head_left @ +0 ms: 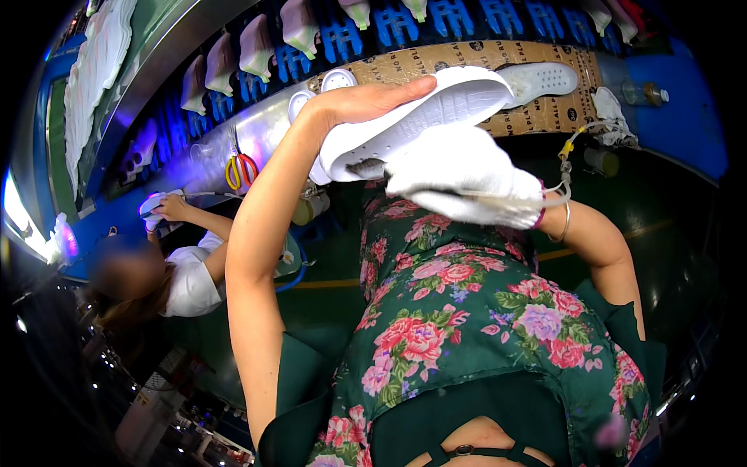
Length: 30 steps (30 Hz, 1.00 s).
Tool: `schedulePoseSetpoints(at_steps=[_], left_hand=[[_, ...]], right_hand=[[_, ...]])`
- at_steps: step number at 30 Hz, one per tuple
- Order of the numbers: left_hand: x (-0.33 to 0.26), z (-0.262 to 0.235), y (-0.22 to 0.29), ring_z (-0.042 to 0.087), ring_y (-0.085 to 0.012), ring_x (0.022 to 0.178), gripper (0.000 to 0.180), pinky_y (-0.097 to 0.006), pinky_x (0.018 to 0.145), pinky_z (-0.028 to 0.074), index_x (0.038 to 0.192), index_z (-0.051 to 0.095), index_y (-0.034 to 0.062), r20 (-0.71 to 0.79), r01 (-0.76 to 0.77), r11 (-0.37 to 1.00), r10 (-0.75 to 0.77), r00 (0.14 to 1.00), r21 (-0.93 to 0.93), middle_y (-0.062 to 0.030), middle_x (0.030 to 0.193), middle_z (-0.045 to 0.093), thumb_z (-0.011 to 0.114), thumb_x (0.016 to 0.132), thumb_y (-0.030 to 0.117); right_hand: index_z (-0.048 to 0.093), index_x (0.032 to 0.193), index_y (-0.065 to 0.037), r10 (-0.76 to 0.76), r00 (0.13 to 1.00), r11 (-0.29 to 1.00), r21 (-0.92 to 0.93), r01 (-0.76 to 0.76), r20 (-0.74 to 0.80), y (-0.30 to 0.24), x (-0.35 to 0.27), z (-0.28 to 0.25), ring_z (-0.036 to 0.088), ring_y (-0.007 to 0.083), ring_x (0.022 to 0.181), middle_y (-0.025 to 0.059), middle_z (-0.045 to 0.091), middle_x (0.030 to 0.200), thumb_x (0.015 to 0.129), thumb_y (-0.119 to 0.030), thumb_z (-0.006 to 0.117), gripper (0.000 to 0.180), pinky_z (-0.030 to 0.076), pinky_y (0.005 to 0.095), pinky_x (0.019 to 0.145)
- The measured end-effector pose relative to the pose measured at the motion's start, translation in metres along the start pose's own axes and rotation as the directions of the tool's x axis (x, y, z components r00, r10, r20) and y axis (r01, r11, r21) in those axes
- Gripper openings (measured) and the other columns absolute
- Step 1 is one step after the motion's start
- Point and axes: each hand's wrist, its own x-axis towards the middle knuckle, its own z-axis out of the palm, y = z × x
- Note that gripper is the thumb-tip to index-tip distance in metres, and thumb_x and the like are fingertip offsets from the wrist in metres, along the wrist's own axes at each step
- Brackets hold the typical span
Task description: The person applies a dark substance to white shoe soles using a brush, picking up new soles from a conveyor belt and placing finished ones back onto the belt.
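Left hand point(366, 101): bare, fingers extended flat along the upper edge of a white shoe sole point(420, 117), gripping it and holding it up in front of the body, above the floral dress point(467, 311).

Right hand point(459, 175): covered by a white glove or cloth, closed around a wad of white fabric and pressed against the underside of the sole. A thin bracelet point(566, 226) sits on the wrist.

White shoe sole: long, tilted, tread side facing the camera, held between both hands just before the desk point(545, 113).

Desk: brown cardboard surface carrying a second white sole point(541, 78) lying flat, well apart from the held one. Two small round white containers point(338, 79) stand at its left end.

Scissors point(240, 167): orange and yellow handles, hanging near the metal rail.

Rack: blue holders point(389, 27) bearing a row of pale shoe uppers point(257, 50).

Co-worker point(187, 280): white top, at the left, one hand point(167, 206) on a pale item.
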Motion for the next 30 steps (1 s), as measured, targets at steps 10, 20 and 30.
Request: schedulePoseSetpoints(at_steps=[10, 20, 30], left_hand=[[0.005, -0.001, -0.019, 0.063, -0.0338, 0.121, 0.105, -0.041, 0.1, 0.054, 0.149, 0.052, 0.004, 0.081, 0.053, 0.728, 0.004, 0.997, -0.683, -0.0248, 0.139, 0.06, 0.038, 0.089, 0.089], [0.026, 0.081, -0.057, 0.065, -0.0431, 0.114, 0.074, -0.056, 0.098, 0.054, 0.153, 0.04, 0.0036, -0.32, -0.258, -0.201, 0.41, 0.854, -0.945, -0.0211, 0.136, 0.061, 0.039, 0.103, 0.058], [0.009, 0.104, -0.086, 0.061, -0.0444, 0.123, 0.067, -0.055, 0.103, 0.053, 0.155, 0.039, 0.0047, -0.391, -0.311, -0.305, 0.251, 0.886, -0.9, -0.0235, 0.145, 0.055, 0.05, 0.104, 0.048]], right_hand=[[0.078, 0.1, 0.002, 0.483, 0.875, 0.757, 0.503, -0.418, 0.0, -0.013, -0.006, -0.016, 0.074, 0.0186, 0.09, 0.0117, 0.078, 0.101, 0.083, -0.001, 0.078, 0.017, 0.058, 0.0293, 0.082], [0.078, 0.107, 0.002, 0.49, 0.757, 0.871, 0.214, -0.441, -0.432, 0.016, 0.001, -0.041, 0.074, 0.0151, 0.088, 0.0097, 0.078, 0.101, 0.084, 0.001, 0.079, 0.022, 0.059, 0.028, 0.08], [0.08, 0.095, -0.007, 0.311, 0.915, 0.95, 0.084, -0.299, -0.258, -0.002, 0.001, -0.042, 0.076, 0.0193, 0.09, 0.0092, 0.079, 0.095, 0.081, -0.007, 0.083, 0.015, 0.058, 0.0319, 0.081]])
